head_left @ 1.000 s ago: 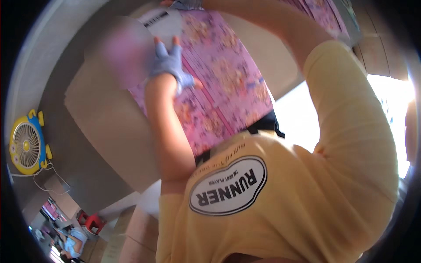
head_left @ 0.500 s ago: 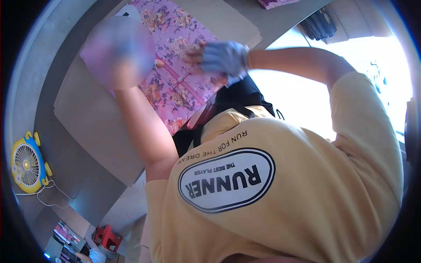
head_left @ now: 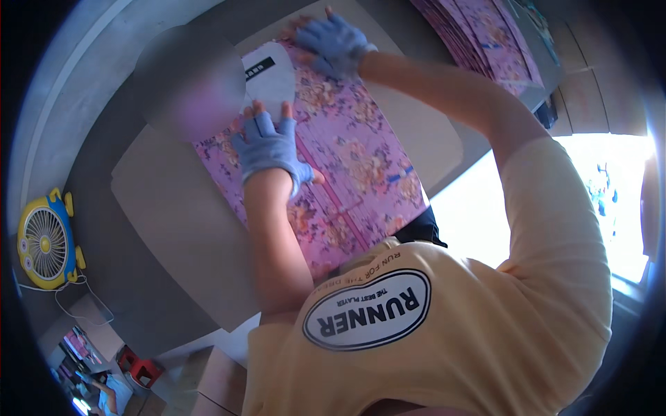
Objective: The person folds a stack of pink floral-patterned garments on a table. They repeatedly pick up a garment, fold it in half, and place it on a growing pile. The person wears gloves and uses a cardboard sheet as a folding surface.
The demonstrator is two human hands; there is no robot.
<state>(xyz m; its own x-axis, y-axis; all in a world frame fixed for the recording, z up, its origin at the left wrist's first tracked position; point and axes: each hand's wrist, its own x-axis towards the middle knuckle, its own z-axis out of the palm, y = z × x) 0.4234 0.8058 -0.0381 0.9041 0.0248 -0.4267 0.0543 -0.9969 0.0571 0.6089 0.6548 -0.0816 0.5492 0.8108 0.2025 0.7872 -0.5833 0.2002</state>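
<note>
A flat pink floral piece (head_left: 354, 149) lies on a large grey-beige board, with a darker pink strip running lengthwise down it. At its far end is a white rounded panel (head_left: 274, 80) bearing a black label. My left hand (head_left: 270, 149), in a blue-grey fingerless glove, rests on the floral piece with its fingers spread, their tips at the white panel's near edge. My right hand (head_left: 333, 47), gloved alike, reaches across the far edge beside the panel with fingers stretched out. A blurred round patch hides the piece's far left corner.
Several similar floral pieces (head_left: 485, 41) are stacked at the far right. The grey-beige board (head_left: 166, 201) extends left over the dark table. A yellow and blue fan (head_left: 45, 239) stands at the left, near a red stool (head_left: 139, 367). Another person (head_left: 114, 395) is at lower left.
My left hand has come out from behind the blurred patch and lies flat on the floral piece. My right hand has moved to the far edge. The view has shifted, showing more of the stack.
</note>
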